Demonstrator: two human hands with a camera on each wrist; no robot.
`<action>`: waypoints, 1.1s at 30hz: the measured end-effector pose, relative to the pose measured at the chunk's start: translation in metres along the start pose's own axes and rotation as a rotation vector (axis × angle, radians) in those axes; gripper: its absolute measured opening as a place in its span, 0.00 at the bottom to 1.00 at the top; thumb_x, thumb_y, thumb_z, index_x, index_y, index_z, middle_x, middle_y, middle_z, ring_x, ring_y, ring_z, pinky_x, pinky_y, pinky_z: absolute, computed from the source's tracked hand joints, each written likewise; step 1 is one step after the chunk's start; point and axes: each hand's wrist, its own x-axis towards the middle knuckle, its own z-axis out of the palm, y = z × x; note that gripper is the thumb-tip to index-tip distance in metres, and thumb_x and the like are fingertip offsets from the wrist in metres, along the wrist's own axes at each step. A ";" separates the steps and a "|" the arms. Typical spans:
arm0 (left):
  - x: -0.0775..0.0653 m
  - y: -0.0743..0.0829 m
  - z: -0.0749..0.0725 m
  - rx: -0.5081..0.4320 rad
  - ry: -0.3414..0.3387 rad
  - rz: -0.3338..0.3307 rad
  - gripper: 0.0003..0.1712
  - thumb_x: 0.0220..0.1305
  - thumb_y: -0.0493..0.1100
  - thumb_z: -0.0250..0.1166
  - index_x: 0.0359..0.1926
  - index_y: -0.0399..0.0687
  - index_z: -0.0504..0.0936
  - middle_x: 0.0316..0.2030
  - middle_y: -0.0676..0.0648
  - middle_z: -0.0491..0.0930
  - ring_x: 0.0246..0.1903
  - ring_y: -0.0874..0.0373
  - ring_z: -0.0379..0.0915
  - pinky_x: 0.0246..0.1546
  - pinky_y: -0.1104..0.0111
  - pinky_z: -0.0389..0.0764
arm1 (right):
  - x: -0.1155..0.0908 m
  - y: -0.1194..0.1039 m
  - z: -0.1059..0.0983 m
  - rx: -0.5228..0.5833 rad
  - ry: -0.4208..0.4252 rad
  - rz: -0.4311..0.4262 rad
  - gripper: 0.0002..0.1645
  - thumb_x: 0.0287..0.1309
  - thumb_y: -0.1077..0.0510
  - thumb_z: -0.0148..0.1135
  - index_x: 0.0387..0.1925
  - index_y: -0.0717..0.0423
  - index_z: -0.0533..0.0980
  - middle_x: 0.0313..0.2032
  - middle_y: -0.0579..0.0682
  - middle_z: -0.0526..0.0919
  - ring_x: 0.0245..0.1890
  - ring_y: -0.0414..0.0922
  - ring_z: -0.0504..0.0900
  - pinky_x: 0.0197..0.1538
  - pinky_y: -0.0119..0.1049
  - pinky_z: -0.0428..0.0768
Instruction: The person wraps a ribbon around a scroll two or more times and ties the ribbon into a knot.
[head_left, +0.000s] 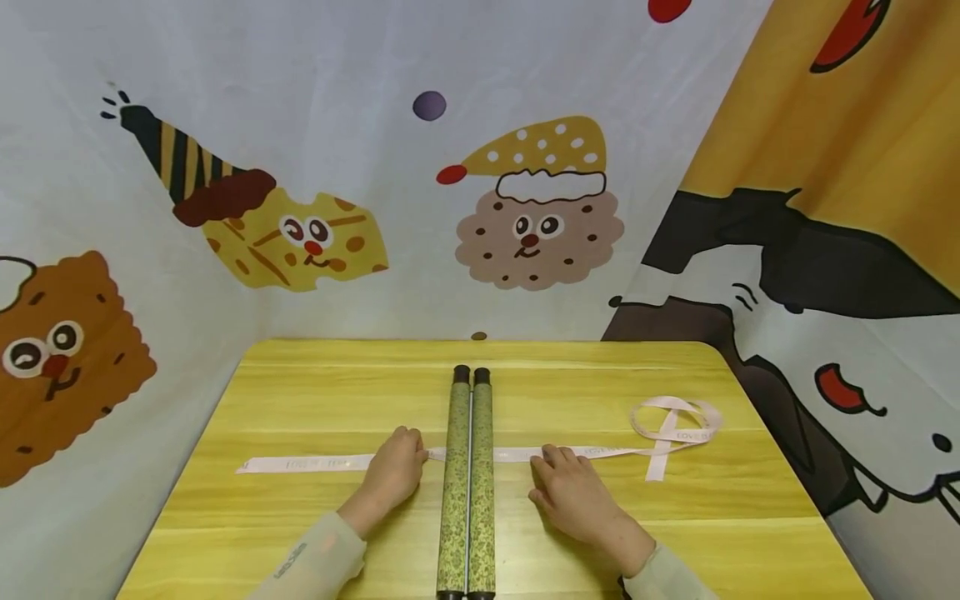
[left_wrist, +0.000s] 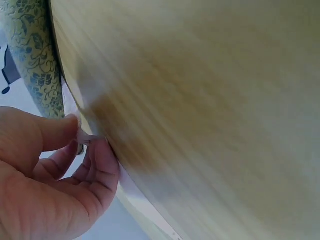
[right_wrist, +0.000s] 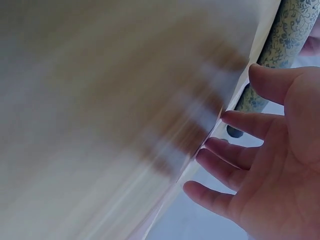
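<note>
1. Head view: the pale pink ribbon point(head_left: 315, 462) lies flat across the yellow table point(head_left: 300, 392), passing under two patterned rolls point(head_left: 467, 483) that lie side by side, touching, at the table's middle.
2. Its right end forms a loose loop point(head_left: 675, 421) near the table's right edge.
3. The left hand point(head_left: 393, 471) pinches the ribbon between thumb and forefinger just left of the rolls; the left wrist view confirms the pinch.
4. The right hand point(head_left: 573, 492) rests palm-down on the ribbon just right of the rolls, fingers point(right_wrist: 240, 122) spread and nearly straight, gripping nothing.
5. Risk: an uneven pull from the left pinch would likely drag the ribbon askew or roll the two rolls apart, since nothing braces them.
6. Risk: the loop may snag or twist as slack is taken up.
7. Containers: none visible.
8. Cartoon-printed cloth point(head_left: 525, 208) surrounds the table.
</note>
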 end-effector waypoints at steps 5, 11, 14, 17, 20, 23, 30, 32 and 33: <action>-0.002 -0.005 -0.010 -0.076 0.023 -0.034 0.14 0.76 0.36 0.63 0.30 0.45 0.71 0.28 0.48 0.69 0.27 0.56 0.65 0.26 0.65 0.70 | -0.002 0.006 -0.002 -0.001 -0.015 0.044 0.31 0.71 0.47 0.68 0.64 0.64 0.77 0.64 0.66 0.76 0.64 0.63 0.75 0.62 0.66 0.75; -0.008 -0.017 -0.019 -0.160 0.036 -0.047 0.12 0.76 0.35 0.62 0.32 0.42 0.73 0.26 0.48 0.69 0.25 0.56 0.65 0.24 0.67 0.68 | -0.005 0.015 -0.003 -0.018 -0.005 0.064 0.31 0.70 0.48 0.68 0.64 0.64 0.77 0.64 0.66 0.76 0.65 0.63 0.74 0.63 0.66 0.75; -0.011 -0.023 -0.024 -0.192 0.054 -0.049 0.12 0.76 0.34 0.62 0.32 0.42 0.73 0.25 0.48 0.69 0.24 0.57 0.64 0.23 0.69 0.66 | -0.007 0.020 -0.004 -0.024 0.010 0.053 0.30 0.69 0.49 0.69 0.63 0.65 0.78 0.63 0.67 0.77 0.64 0.64 0.75 0.62 0.68 0.75; -0.014 -0.029 -0.030 -0.223 0.066 -0.051 0.11 0.76 0.33 0.61 0.33 0.41 0.73 0.24 0.48 0.69 0.24 0.58 0.64 0.22 0.70 0.65 | -0.009 0.026 -0.004 -0.027 0.031 0.039 0.29 0.68 0.50 0.71 0.62 0.65 0.78 0.62 0.67 0.78 0.63 0.64 0.76 0.61 0.69 0.75; -0.018 -0.036 -0.037 -0.263 0.067 -0.062 0.08 0.77 0.33 0.60 0.36 0.38 0.74 0.25 0.48 0.70 0.23 0.58 0.64 0.22 0.72 0.66 | -0.010 0.033 -0.004 -0.032 0.082 0.009 0.24 0.65 0.53 0.74 0.56 0.63 0.81 0.56 0.63 0.82 0.57 0.62 0.80 0.56 0.65 0.80; -0.021 -0.042 -0.044 -0.295 0.073 -0.066 0.06 0.78 0.33 0.59 0.39 0.35 0.75 0.25 0.47 0.71 0.22 0.59 0.65 0.20 0.73 0.66 | -0.011 0.041 -0.004 -0.061 0.155 -0.034 0.18 0.59 0.59 0.77 0.50 0.61 0.83 0.48 0.58 0.84 0.48 0.57 0.84 0.49 0.58 0.83; -0.025 -0.056 -0.060 -0.344 0.097 -0.089 0.05 0.79 0.32 0.57 0.41 0.32 0.74 0.30 0.41 0.79 0.26 0.55 0.75 0.22 0.74 0.73 | -0.013 0.061 -0.006 -0.138 0.236 -0.074 0.15 0.47 0.69 0.82 0.39 0.59 0.87 0.36 0.51 0.85 0.36 0.49 0.84 0.38 0.45 0.85; -0.027 -0.060 -0.065 -0.354 0.097 -0.095 0.05 0.79 0.32 0.56 0.42 0.31 0.74 0.33 0.38 0.80 0.29 0.52 0.79 0.24 0.73 0.77 | -0.013 0.066 -0.006 -0.146 0.242 -0.072 0.14 0.48 0.69 0.82 0.37 0.59 0.87 0.34 0.50 0.84 0.34 0.47 0.83 0.37 0.43 0.84; -0.028 -0.062 -0.068 -0.355 0.099 -0.099 0.05 0.79 0.32 0.56 0.43 0.31 0.74 0.33 0.38 0.80 0.30 0.50 0.81 0.25 0.73 0.77 | -0.013 0.068 -0.006 -0.151 0.245 -0.074 0.13 0.48 0.69 0.82 0.37 0.59 0.87 0.33 0.50 0.84 0.34 0.47 0.83 0.36 0.42 0.84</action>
